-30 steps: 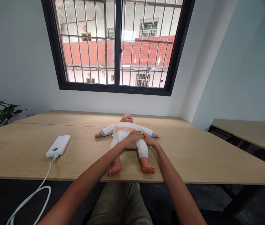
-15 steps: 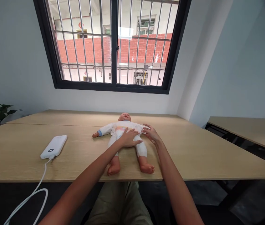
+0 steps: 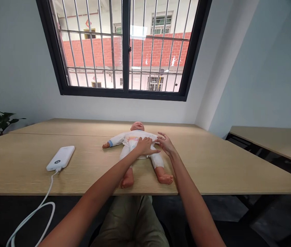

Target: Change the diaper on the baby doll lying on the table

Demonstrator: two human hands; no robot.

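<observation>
Atop baby doll's torso (image 3: 132,140), left hand (image 3: 145,146) flat; right hand (image 3: 166,144) beside

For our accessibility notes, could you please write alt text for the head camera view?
A person's left hand rests on a baby doll lying face-up on a wooden table, right hand beside it. A white power bank lies nearby.

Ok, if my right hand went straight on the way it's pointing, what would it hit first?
Probably the doll's white onesie, just ahead of your right hand, though depth is hard to judge.
</observation>
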